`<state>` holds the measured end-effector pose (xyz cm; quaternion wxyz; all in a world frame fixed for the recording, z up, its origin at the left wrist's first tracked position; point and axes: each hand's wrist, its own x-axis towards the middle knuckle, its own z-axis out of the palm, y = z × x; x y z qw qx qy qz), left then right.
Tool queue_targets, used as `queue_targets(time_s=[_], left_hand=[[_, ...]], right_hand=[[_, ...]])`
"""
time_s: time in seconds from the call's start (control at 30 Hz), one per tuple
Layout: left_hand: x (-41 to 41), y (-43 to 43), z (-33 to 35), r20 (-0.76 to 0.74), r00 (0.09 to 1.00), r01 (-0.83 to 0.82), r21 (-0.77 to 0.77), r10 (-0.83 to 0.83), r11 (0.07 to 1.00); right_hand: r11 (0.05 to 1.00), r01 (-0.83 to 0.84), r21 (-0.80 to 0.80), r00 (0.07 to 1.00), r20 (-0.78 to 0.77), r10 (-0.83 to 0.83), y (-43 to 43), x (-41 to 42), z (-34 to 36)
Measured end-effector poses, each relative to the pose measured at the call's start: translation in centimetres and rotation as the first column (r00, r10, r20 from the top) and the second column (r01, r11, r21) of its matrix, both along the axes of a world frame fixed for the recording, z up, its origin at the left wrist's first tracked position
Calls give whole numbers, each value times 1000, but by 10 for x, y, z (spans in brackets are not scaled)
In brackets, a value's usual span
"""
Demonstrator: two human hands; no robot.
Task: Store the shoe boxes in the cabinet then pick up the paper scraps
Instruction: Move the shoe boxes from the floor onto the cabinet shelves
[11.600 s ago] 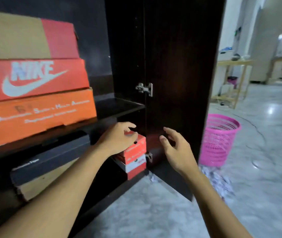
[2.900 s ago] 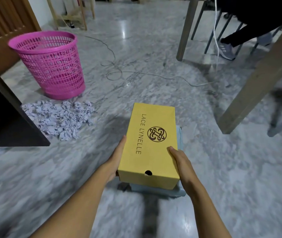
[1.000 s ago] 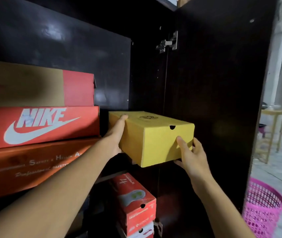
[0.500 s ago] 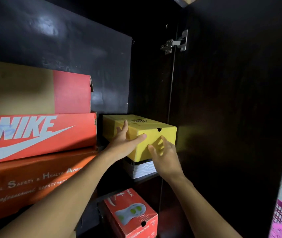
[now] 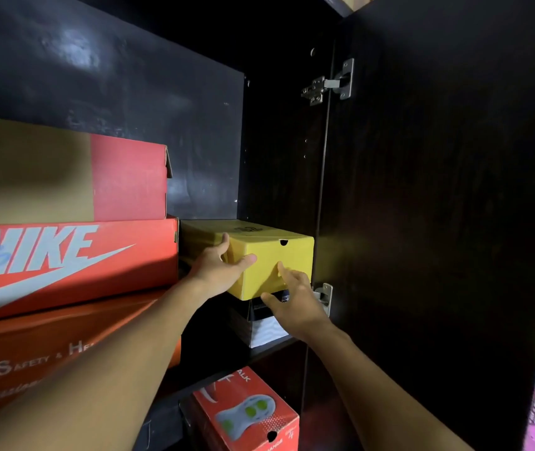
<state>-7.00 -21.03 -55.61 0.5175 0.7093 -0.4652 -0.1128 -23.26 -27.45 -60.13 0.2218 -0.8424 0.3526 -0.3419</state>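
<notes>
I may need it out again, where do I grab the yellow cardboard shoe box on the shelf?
Best come from the open front and pinch the yellow cardboard shoe box by its near end's side edges: the red Nike box and dark cabinet wall crowd its sides.

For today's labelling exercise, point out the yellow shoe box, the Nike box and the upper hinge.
yellow shoe box (image 5: 298, 255), head view, front end face.
Nike box (image 5: 149, 271), head view, red side past the swoosh.
upper hinge (image 5: 328, 83), head view, metal arm.
</notes>
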Motion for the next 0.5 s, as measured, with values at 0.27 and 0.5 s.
queue_targets(time_s=[0.27, 0.5], left_hand=[[-49, 15, -41, 35, 982, -183, -101, 188, 978], [-151, 73, -147, 50, 996, -62, -246, 76, 967]], right_hand=[[996, -48, 79, 974, 226, 29, 42, -85, -55], [981, 142, 136, 949, 264, -174, 119, -206, -150]])
